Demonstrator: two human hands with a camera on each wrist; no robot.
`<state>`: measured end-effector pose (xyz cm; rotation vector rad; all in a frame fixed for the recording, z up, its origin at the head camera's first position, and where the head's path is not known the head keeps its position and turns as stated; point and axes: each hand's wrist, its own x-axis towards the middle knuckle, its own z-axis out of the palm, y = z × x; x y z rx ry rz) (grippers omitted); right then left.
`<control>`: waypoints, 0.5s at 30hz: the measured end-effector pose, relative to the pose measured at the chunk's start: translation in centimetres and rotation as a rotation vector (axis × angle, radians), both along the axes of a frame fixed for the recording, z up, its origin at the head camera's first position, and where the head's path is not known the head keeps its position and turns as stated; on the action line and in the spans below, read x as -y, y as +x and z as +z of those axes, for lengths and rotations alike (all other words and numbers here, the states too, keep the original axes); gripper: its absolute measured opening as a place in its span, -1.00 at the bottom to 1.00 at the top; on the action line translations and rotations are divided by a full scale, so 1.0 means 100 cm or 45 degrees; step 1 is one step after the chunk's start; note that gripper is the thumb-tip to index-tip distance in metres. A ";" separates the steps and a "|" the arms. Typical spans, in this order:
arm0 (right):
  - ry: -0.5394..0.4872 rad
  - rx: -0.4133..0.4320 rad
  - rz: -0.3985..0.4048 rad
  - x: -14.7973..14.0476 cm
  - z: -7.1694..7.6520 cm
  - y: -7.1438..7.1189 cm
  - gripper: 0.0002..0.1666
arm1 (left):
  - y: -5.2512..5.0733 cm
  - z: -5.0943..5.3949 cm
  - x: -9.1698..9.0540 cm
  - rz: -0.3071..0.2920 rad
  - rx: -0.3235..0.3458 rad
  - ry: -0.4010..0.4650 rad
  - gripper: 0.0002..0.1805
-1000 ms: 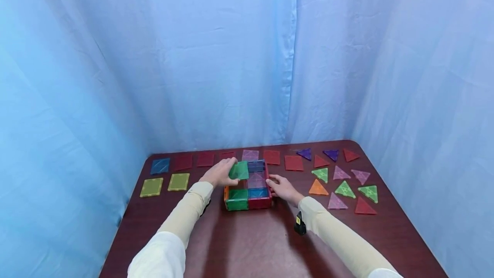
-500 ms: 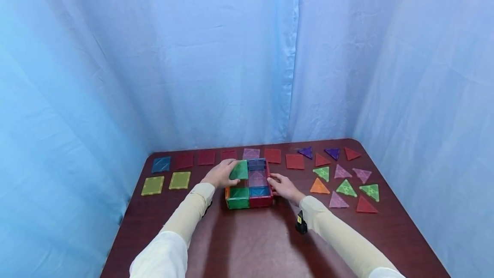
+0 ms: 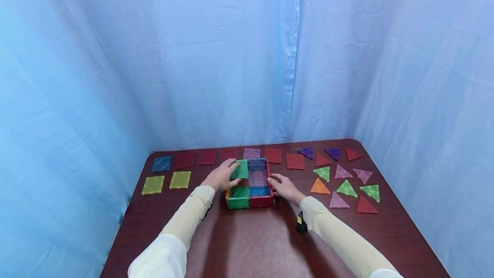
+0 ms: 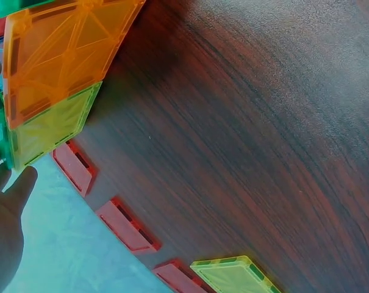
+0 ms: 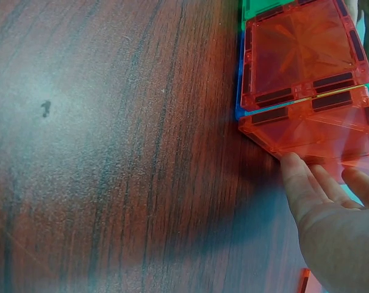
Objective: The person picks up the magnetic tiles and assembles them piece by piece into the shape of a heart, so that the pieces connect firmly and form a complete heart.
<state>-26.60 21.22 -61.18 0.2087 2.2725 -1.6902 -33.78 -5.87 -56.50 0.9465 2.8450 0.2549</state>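
A low box of see-through magnetic tiles stands mid-table, with green, blue, purple and red squares. My left hand is at its left side, thumb and fingers spread around a green square tile lying over the far left part. An orange wall tile and a yellow-green one stand beside that hand in the left wrist view. My right hand rests its fingertips against the right wall, whose red tile shows in the right wrist view. Part of the box's left side is hidden behind my left hand.
Two yellow squares lie at left, near a blue square. Red squares and a pink one line the far edge. Several triangles, among them an orange one, are spread at right. Blue curtains surround the table.
My left fingers have loosened and drawn slightly left from the green square tile, which now lies flatter on the box. My right hand stays at the right wall.
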 end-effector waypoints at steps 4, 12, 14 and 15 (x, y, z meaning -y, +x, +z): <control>-0.017 0.001 -0.001 0.001 0.000 0.000 -0.31 | -0.003 0.003 0.007 0.000 -0.036 -0.004 -0.33; -0.013 -0.005 -0.003 0.000 0.000 0.000 -0.32 | -0.018 0.016 0.054 0.333 -0.156 -0.004 -0.51; -0.011 -0.011 -0.001 0.000 0.000 -0.001 -0.31 | -0.016 0.016 0.071 0.443 -0.073 -0.058 -0.50; -0.010 -0.017 0.002 0.000 0.000 -0.001 -0.30 | -0.013 0.013 0.079 0.487 -0.027 -0.082 -0.50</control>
